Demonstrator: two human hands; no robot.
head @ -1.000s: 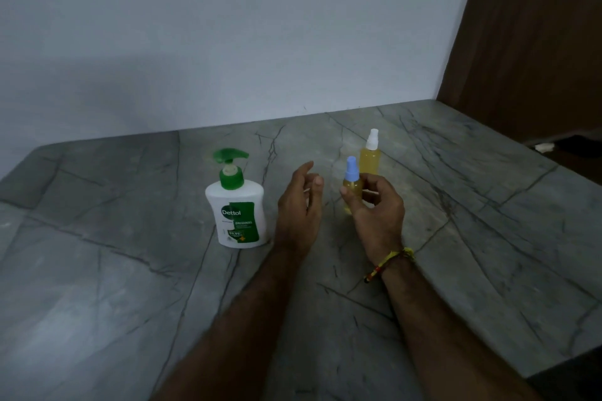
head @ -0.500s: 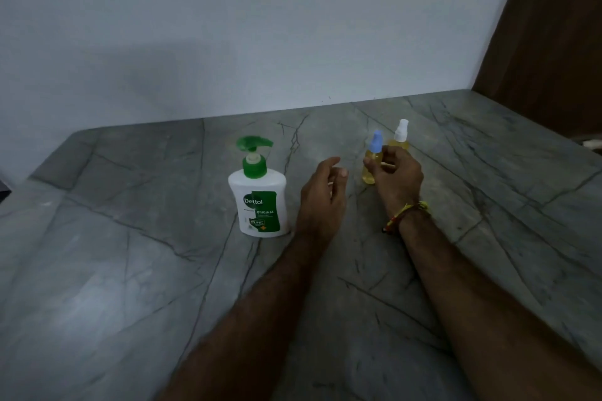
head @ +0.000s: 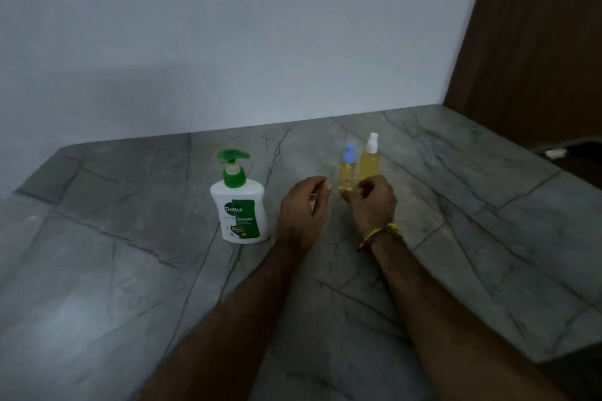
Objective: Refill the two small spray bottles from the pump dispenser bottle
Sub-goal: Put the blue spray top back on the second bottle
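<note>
A white pump dispenser bottle point(head: 240, 205) with a green pump head stands upright on the grey stone counter point(head: 130, 270). To its right stand two small spray bottles of yellow liquid side by side: one with a blue cap point(head: 346, 169), one taller with a white cap point(head: 370, 159). My right hand point(head: 373, 202) hovers just in front of them, fingers curled loosely, holding nothing. My left hand point(head: 304, 208) is between the dispenser and the spray bottles, fingers apart and empty.
A pale wall rises behind the counter. A brown wooden panel point(head: 534, 42) stands at the right. The counter's edge drops off at the lower right point(head: 553, 358).
My right hand has let go of the blue-capped spray bottle, which now stands beside the white-capped one, and has drawn back a little. The view has shifted.
</note>
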